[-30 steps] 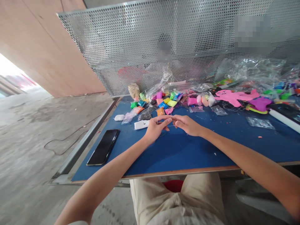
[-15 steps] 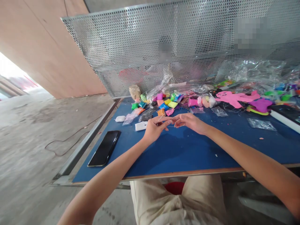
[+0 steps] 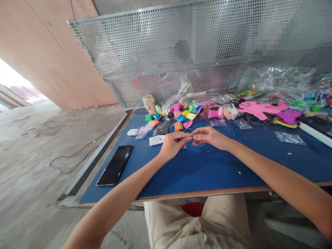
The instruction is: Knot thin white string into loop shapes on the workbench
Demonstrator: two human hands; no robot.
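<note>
My left hand (image 3: pixel 171 145) and my right hand (image 3: pixel 213 137) meet fingertip to fingertip above the blue table. Both are pinched on a thin, pale wire-like strand (image 3: pixel 187 129), which loops up over the left fingers and sags below the right ones. Whether it is wire or thread I cannot tell. Just behind the left hand lies a small white box (image 3: pixel 156 140), partly covered by that hand. An orange clay packet (image 3: pixel 178 126) sits beyond the fingers, beside a pink packet (image 3: pixel 187 125).
A black phone (image 3: pixel 114 165) lies at the left, with a white rounded case (image 3: pixel 133 132) behind it. Coloured packets, clear plastic bags and a pink flat figure (image 3: pixel 261 108) line the back, against a perforated metal panel (image 3: pixel 155 45). A clear packet (image 3: pixel 289 138) is at the right.
My fingertips have come closer together, the right hand shifting slightly left. The strand now bows into a higher loop over the left hand.
</note>
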